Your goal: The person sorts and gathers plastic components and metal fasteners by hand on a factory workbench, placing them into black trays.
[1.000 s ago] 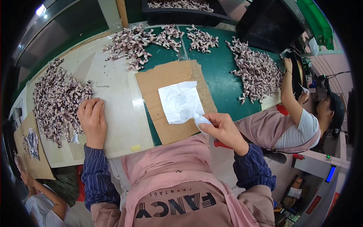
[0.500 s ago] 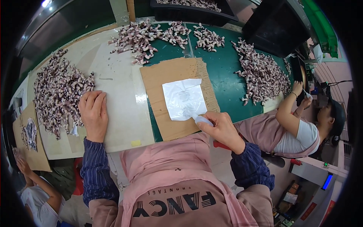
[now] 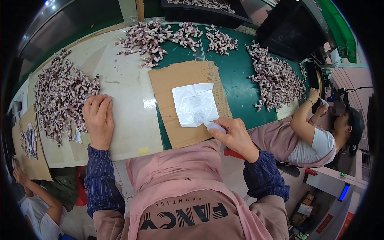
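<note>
Since the earliest frame, the right hand point(image 3: 235, 137) has slid slightly left and nearer the body, taking with it a small, translucent white plastic squeeze bottle point(image 3: 216, 127); the co-worker's raised hand point(image 3: 314, 95) at the right has come back from the edge of the heap beside it.

The right hand is clamped on the bottle, thumb and fingers around its body. The bottle lies at the hand's left, tilted, its nozzle pointing left over the lower edge of a glossy white square sheet point(image 3: 193, 98); whether the tip touches cannot be told. The sheet, with a wet-looking patch in its middle, lies just beyond and left of the right hand, on a rough-edged brown cardboard panel point(image 3: 163, 82). The panel rests on the worktop point(image 3: 128, 90), across the join between its pale and dark green surfaces.

The left hand point(image 3: 99, 122) rests palm down on the pale surface, well apart from the sheet, fingers together and slightly curled; whether it closes on anything underneath cannot be told. Just beside it spreads a heap of small pinkish-white and dark purple moulded pieces point(image 3: 62, 98). A similar heap point(image 3: 276, 76) lies right of the cardboard.
</note>
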Available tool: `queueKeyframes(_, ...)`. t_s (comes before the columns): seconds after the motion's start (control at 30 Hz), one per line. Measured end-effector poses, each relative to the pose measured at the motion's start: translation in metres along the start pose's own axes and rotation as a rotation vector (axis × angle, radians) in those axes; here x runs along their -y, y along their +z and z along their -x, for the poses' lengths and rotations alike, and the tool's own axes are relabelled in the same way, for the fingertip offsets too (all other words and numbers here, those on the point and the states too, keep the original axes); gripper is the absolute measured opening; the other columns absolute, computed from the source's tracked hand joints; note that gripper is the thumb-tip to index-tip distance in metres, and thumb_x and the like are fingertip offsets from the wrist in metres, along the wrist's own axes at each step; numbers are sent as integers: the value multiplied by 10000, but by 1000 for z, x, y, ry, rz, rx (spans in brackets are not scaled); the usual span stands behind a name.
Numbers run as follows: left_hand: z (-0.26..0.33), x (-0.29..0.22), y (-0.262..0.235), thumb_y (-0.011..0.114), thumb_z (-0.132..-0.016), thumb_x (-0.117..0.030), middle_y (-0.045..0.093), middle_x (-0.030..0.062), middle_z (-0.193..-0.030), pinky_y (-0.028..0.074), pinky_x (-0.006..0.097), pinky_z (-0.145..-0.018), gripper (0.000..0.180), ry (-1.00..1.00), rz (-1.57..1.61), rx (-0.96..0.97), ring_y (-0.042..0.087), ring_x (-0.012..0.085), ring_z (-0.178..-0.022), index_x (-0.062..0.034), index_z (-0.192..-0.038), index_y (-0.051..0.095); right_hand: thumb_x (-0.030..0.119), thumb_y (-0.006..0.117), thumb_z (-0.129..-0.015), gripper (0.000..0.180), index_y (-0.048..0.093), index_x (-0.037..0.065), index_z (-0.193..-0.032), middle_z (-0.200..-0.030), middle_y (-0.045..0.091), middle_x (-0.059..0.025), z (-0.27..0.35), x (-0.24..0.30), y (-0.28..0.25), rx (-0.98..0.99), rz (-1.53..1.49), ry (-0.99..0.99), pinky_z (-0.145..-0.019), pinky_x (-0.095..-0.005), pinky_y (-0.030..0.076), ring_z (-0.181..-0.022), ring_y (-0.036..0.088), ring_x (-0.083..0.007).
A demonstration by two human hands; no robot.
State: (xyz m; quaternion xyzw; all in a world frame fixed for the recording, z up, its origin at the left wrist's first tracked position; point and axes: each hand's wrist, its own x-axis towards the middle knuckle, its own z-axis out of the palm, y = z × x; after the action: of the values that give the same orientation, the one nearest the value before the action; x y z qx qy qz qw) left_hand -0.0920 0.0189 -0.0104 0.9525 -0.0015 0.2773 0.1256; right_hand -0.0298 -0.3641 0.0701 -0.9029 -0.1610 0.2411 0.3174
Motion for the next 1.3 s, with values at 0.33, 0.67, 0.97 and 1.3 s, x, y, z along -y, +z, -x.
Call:
queueKeyframes(0.33,2,0,1,700,-850,-24,669,78,-1050,456,415,-920,169,5,-10,1,593,291,-1053,-29,-1019,700,218,701,-841,297,687,-77,-866,-631,620,-148,2,1,0,-10,-16,-18,-514,-339,425,-526,548,-162)
queueKeyframes(0.67,-9,-2,-6,691,-829,-9,657,98,-1036,455,438,-910,184,8,1,-19,585,318,-1032,-22,-1013,690,171,702,-918,251,680,-55,-1023,-806,651,4,5,-6,-6,83,-245,19,-596,-247,431,-700,535,-54)
queueKeyframes(0.97,4,-7,-12,684,-798,1,641,132,-1003,456,481,-938,179,15,79,-78,579,361,-1047,-13,-977,682,115,649,-962,199,637,7,-1129,-916,678,-10,-90,50,-77,-247,-590,-485,-563,-194,474,-687,622,-52)
queueKeyframes(1.3,1,-6,-11,677,-836,22,660,141,-987,495,468,-933,130,14,142,-111,611,372,-1045,0,-964,681,145,666,-947,246,621,-28,-1115,-744,641,-12,-254,239,-231,-723,-284,-939,-431,-198,369,-523,549,-53)
